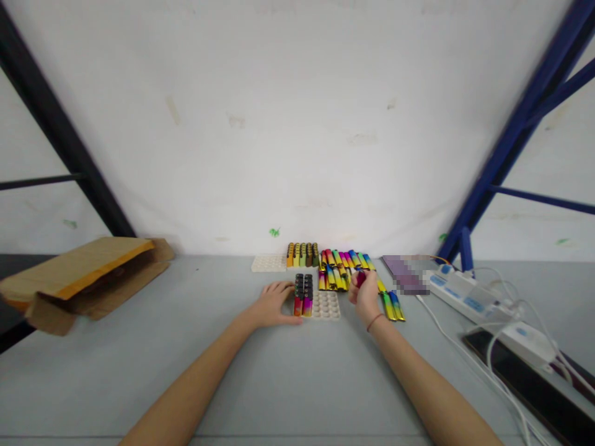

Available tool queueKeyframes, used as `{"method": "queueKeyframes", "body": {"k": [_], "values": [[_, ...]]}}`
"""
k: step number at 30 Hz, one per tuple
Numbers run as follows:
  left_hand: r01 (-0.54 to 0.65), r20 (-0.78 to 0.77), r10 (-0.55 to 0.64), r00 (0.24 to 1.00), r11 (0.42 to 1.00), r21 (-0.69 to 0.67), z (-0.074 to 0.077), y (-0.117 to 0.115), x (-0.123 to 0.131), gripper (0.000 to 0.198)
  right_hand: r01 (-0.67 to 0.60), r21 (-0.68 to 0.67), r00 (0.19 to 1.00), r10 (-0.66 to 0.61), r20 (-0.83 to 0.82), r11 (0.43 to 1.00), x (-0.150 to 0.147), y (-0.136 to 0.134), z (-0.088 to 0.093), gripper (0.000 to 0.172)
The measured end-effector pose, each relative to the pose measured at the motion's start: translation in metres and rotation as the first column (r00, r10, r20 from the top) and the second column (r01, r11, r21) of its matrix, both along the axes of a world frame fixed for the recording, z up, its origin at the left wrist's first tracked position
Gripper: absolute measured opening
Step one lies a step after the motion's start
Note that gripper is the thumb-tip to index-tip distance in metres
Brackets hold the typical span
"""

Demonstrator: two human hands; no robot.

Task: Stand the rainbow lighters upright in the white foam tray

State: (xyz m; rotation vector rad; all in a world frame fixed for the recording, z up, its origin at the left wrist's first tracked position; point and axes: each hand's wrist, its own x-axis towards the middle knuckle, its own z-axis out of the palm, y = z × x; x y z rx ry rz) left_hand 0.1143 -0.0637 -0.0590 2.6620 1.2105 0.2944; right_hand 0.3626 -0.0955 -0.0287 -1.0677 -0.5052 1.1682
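Note:
Beside the left end of a white tray with round holes lies my left hand, fingers and thumb spread, the thumb along the tray's front edge. Two rows of black-topped tubes, red and magenta at the front, stand upright in that tray's left part. My right hand is closed around a dark red tube, right of the tray and above the table. Around it lie many shiny tubes in mixed bright colours. Two more, green-yellow and blue-yellow tubes, lie to its right.
Behind stand upright tubes in a rack and another white holed tray. An opened cardboard package is at left. On the right are a power strip with white cables, a dark phone-like slab and a purple flat item.

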Motion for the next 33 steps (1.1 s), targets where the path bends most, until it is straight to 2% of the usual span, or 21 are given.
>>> {"method": "queueKeyframes", "body": {"k": [4, 8, 14, 17, 24, 27, 33], "values": [[0.012, 0.03, -0.011, 0.999, 1.0, -0.021, 0.0, 0.0, -0.001, 0.094, -0.066, 0.006, 0.996, 0.065, 0.064, 0.998, -0.005, 0.001, -0.005, 0.041], [0.049, 0.07, -0.048, 0.996, 0.999, -0.021, -0.002, 0.002, -0.002, 0.095, -0.139, 0.113, 0.964, 0.108, 0.243, 0.984, -0.012, -0.001, -0.01, 0.034], [0.046, 0.09, -0.043, 0.995, 0.998, -0.031, 0.0, 0.001, 0.0, 0.089, -0.221, 0.289, 0.831, 0.025, 0.556, 0.931, -0.016, -0.005, -0.008, 0.033], [0.038, 0.084, -0.034, 0.996, 0.998, -0.043, 0.002, 0.0, 0.001, 0.089, -0.27, 0.307, 0.808, 0.041, 0.588, 0.912, -0.016, -0.005, -0.009, 0.031], [0.045, 0.085, -0.042, 0.995, 0.998, -0.036, -0.002, 0.002, 0.0, 0.091, -0.236, 0.393, 0.8, -0.052, 0.598, 0.889, -0.025, -0.002, -0.022, 0.023], [0.048, 0.095, -0.045, 0.995, 0.998, -0.033, -0.004, 0.002, -0.001, 0.09, -0.29, 0.392, 0.716, -0.073, 0.694, 0.873, -0.029, -0.001, -0.026, 0.019], [0.05, 0.097, -0.045, 0.994, 0.998, -0.041, -0.002, 0.001, 0.0, 0.089, -0.434, 0.309, 0.437, -0.102, 0.894, 0.846, -0.027, -0.004, -0.021, 0.023]]}}
